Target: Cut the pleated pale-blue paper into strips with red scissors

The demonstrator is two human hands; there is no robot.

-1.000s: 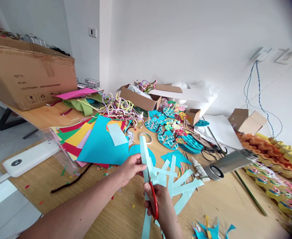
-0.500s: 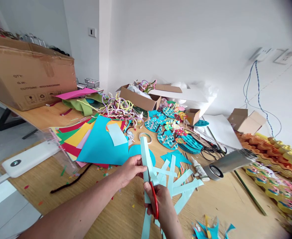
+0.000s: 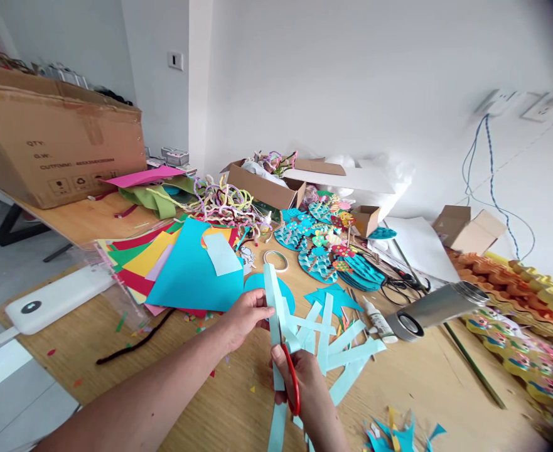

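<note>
My left hand (image 3: pixel 248 319) pinches a pale blue paper strip (image 3: pixel 272 295) between thumb and fingers, holding it upright over the table. Just below, my right hand (image 3: pixel 302 376) is wrapped round the red handles of a pair of scissors (image 3: pixel 293 383). Their blades point up along the strip, partly hidden by the paper. A narrower piece curls off to the right of the blades. Several cut pale blue strips (image 3: pixel 349 364) lie in a loose heap to the right of my hands, and others hang or lie below my right hand.
A stack of coloured paper (image 3: pixel 196 270) lies left of my hands, beyond a dark brown pipe cleaner (image 3: pixel 135 344). To the right are a glue bottle (image 3: pixel 380 321), a metal flask (image 3: pixel 439 307) and blue scraps (image 3: pixel 401 436). Decorated blue discs (image 3: pixel 318 263) and a tape roll (image 3: pixel 276 261) stand behind.
My left hand and the top of the paper strip have shifted slightly left and down. The scissors stay at nearly the same place on the strip.
</note>
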